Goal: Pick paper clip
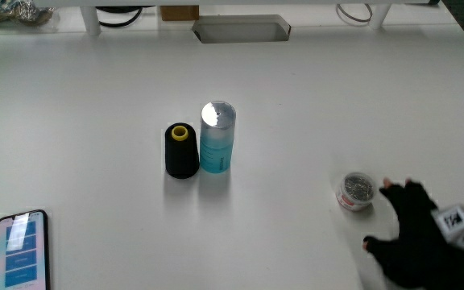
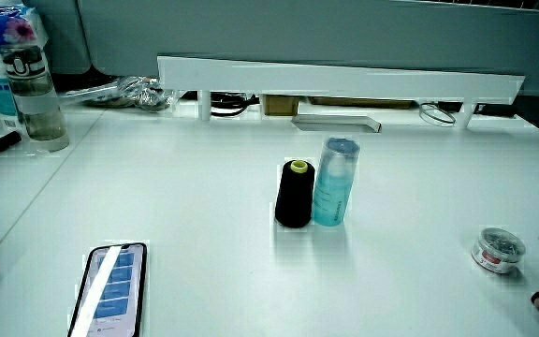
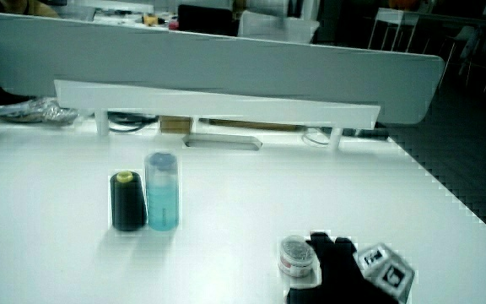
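Bright, even light from overhead, washing out the white table [image 1: 337, 97] in the main view. Burnt to a white glare spot on the cap of the blue bottle [image 1: 217, 114]. Only faint, soft shadows under the bottle and the black spool [image 1: 181, 151]. Streaky reflections across the phone [image 2: 110, 290] screen. Little detail in the hand [image 1: 413, 234]. Dimmer in a side view, dark above the partition [image 3: 226, 63].

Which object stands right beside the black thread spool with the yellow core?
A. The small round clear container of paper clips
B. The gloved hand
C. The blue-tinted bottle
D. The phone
C. In the main view the blue-tinted bottle stands directly against the black thread spool, while the phone lies nearer the person at the table's edge and the paper clip container sits apart, next to the hand.
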A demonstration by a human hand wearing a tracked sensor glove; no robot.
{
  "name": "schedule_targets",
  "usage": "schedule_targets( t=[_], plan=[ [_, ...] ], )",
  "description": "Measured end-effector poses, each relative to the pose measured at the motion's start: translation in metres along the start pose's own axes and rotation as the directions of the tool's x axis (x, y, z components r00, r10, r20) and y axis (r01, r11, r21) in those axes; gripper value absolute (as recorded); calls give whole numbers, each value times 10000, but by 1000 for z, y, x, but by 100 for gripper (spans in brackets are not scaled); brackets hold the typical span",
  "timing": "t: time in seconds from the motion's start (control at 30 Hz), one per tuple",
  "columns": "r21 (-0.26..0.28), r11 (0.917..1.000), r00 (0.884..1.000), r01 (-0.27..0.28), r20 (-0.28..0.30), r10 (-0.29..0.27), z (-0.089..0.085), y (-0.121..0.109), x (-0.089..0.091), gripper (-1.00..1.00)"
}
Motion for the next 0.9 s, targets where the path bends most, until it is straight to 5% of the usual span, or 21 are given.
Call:
schedule_targets(
  t=[0.2, 0.43, 0.5, 0.63, 0.73, 0.9],
  plan=[
    [34, 9998, 9967, -180, 797, 177, 14, 3, -28, 0],
    [-982, 9949, 9910, 244, 1334, -112, 0, 37, -35, 0],
    [-1576, 9830, 9842, 940, 1635, -679, -6, 48, -34, 0],
    [-1854, 9747, 9816, 1247, 1661, -939, -17, 66, -26, 0],
    [-1723, 9811, 9830, 877, 1745, -572, -25, 71, -29, 0],
    [-981, 9950, 9935, 163, 1136, -51, -29, 73, -32, 50]
  ],
)
